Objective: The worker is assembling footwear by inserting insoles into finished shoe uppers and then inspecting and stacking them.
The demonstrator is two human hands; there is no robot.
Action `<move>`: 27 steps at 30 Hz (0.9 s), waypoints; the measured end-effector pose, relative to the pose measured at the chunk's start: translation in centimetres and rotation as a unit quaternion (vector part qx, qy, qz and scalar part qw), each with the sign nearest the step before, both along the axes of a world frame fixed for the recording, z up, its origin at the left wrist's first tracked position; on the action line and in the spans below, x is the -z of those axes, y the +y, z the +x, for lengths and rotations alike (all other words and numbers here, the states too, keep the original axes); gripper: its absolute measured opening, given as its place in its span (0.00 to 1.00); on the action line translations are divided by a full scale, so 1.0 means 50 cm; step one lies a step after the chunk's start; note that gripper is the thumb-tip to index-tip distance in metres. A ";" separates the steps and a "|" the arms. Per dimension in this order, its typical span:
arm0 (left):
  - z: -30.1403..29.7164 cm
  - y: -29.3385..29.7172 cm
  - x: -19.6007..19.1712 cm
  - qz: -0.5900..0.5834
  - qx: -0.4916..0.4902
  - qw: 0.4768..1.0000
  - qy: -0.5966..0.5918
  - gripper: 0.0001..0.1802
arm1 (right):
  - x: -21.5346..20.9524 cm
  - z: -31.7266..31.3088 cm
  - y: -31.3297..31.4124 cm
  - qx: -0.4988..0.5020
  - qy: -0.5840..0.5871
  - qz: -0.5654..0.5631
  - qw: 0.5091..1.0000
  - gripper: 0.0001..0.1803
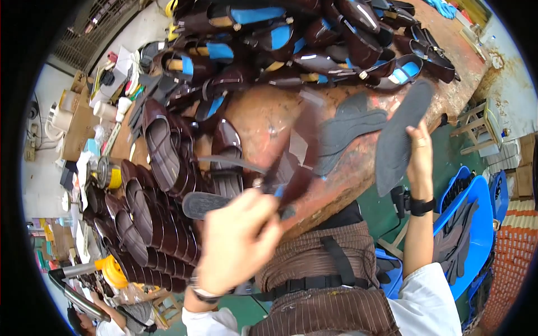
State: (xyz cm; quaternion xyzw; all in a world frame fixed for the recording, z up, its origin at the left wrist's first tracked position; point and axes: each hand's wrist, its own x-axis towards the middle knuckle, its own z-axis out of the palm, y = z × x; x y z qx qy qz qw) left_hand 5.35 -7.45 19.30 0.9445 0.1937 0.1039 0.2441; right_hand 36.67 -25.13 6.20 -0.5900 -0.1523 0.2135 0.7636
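My left hand (241, 235) is closed on a dark maroon shoe (300, 148), blurred by motion and held over the table's front edge. The dark rounded end of an insole-like piece (203, 205) juts out beside that hand; I cannot tell whether it is held too. My right hand (419, 159) grips a dark grey insole (404, 137) at its edge, off the table's right side. Between the two hands, several loose dark insoles (353, 130) lie overlapping on the worn reddish table (255, 120).
A heap of maroon shoes with blue linings (280, 36) covers the table's far side. Stacked shoes (137, 224) stand at the left. Blue bins (476, 218) with dark insoles sit on the floor at right, near a wooden stool (476, 123). Another person (92, 319) is at lower left.
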 end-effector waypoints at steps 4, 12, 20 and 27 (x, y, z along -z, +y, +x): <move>0.045 -0.039 0.159 0.057 0.016 0.997 -0.055 0.18 | -0.074 -0.054 0.015 -0.042 0.079 0.158 0.983 0.30; -0.017 0.062 0.065 0.003 -0.227 0.918 -0.324 0.06 | -0.027 -0.212 0.054 -0.181 -0.327 -0.261 0.890 0.24; -0.195 -0.004 -0.012 0.023 -0.405 0.819 -0.406 0.27 | 0.080 -0.412 0.252 -0.227 -0.680 -0.253 0.650 0.24; -0.190 -0.073 0.056 -0.015 -0.117 0.990 -0.075 0.20 | 0.012 -0.148 0.223 -0.070 -0.605 -0.307 0.731 0.10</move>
